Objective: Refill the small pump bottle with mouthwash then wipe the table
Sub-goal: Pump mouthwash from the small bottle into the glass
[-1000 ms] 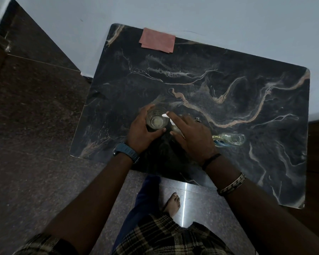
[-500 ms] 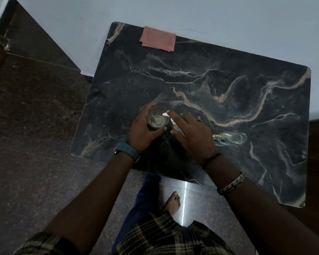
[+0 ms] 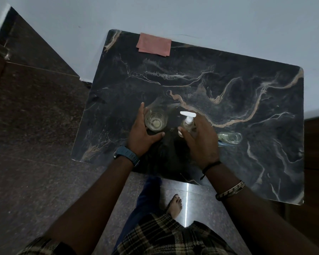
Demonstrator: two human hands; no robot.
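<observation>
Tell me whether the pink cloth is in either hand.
No. The pink cloth lies at the table's far edge, apart from both hands.

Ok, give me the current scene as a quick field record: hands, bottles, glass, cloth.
left hand: cupped round the glass, fingers loosely curved
glass: upright on the table, a little pale liquid in it
right hand: holds the pump bottle
pump bottle: upright, white pump head on
mouthwash bottle: lying on its side, right of the right hand
pink cloth: folded, at the far edge
</observation>
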